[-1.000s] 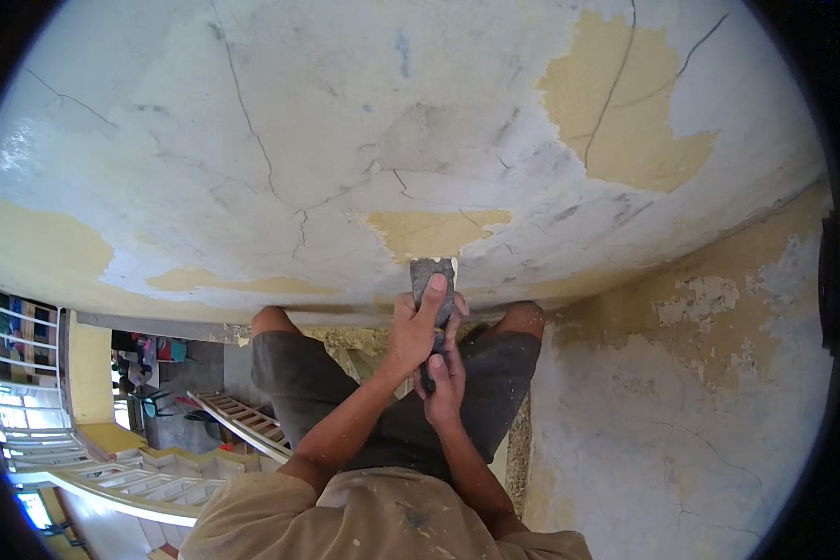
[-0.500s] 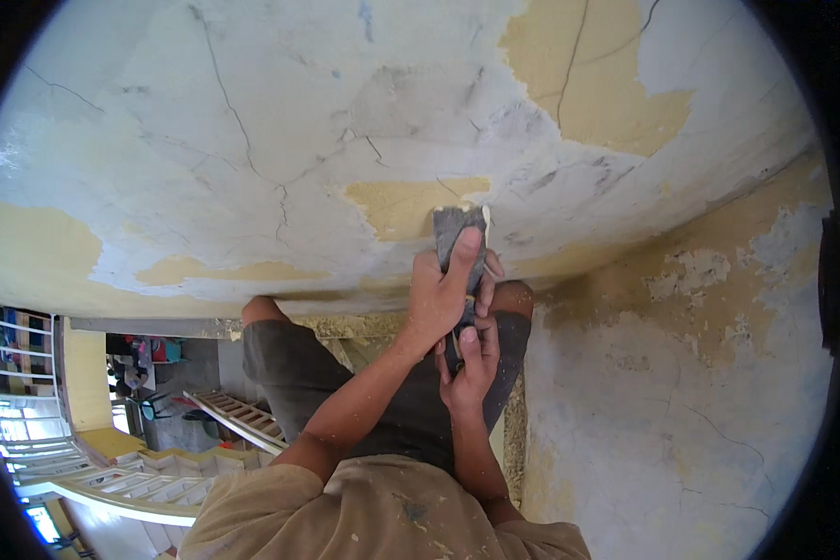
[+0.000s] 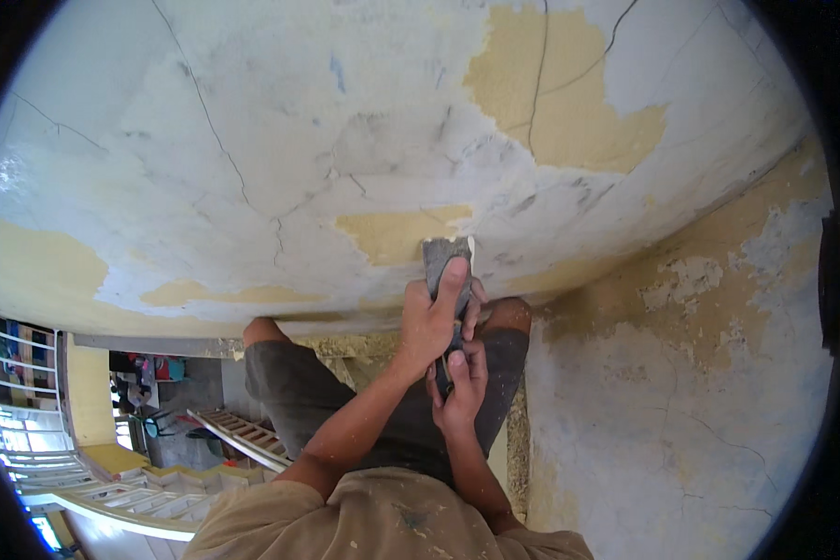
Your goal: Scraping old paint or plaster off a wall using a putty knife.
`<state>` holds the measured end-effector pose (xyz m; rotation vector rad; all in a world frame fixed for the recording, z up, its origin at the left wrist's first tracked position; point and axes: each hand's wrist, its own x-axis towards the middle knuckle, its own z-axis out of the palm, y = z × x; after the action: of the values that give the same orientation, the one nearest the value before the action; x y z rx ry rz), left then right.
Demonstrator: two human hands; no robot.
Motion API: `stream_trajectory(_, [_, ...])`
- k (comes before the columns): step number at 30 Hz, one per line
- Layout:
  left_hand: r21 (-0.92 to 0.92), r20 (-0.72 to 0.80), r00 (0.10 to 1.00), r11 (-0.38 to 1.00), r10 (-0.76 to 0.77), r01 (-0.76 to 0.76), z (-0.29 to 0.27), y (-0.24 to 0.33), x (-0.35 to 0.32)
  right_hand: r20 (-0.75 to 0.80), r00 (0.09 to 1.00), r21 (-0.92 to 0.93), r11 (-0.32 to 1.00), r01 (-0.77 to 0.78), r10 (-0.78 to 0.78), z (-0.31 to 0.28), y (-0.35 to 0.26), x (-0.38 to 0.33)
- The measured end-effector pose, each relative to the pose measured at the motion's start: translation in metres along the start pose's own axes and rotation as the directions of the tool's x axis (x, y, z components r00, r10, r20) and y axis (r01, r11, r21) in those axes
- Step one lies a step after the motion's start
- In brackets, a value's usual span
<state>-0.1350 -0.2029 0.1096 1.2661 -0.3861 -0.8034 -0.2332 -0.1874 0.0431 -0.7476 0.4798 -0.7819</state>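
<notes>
Overhead, both hands hold the scraper [image 3: 445, 257]: left hand [image 3: 431, 322] presses its blade, right hand [image 3: 461, 385] grips its handle.

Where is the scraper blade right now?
In the head view, the scraper sits just right of centre, its blade pressed to the peeling wall at the right end of a bare yellow patch, under the left hand and above the right hand.

**Camera set-up: single head view**

One wide fisheye view, worn on the person's head, aimed down along the torso and close to the cracked, peeling white-and-yellow plaster wall [image 3: 280, 140]. Straight edges bow near the rim. A pale stair railing [image 3: 84, 495] shows far below, lower left.
</notes>
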Motion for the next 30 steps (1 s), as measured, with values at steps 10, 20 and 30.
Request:
stream_trajectory(10, [-0.041,-0.007,0.997,0.996,0.074,-0.074,0.005,0.005,-0.003,-0.073,0.996,-0.035,0.998,0.044,-0.047,0.004,0.0,0.0])
stream_trajectory(20, [0.0,-0.043,0.995,0.996,0.091,-0.091,-0.004,0.011,-0.007,0.042,0.999,-0.004,1.0,0.013,-0.013,0.004,0.009,-0.001])
stream_trajectory(30, [0.036,-0.066,0.996,0.998,0.055,-0.053,-0.01,0.008,-0.007,-0.014,1.0,0.023,0.999,0.024,-0.024,0.01,0.017,-0.005])
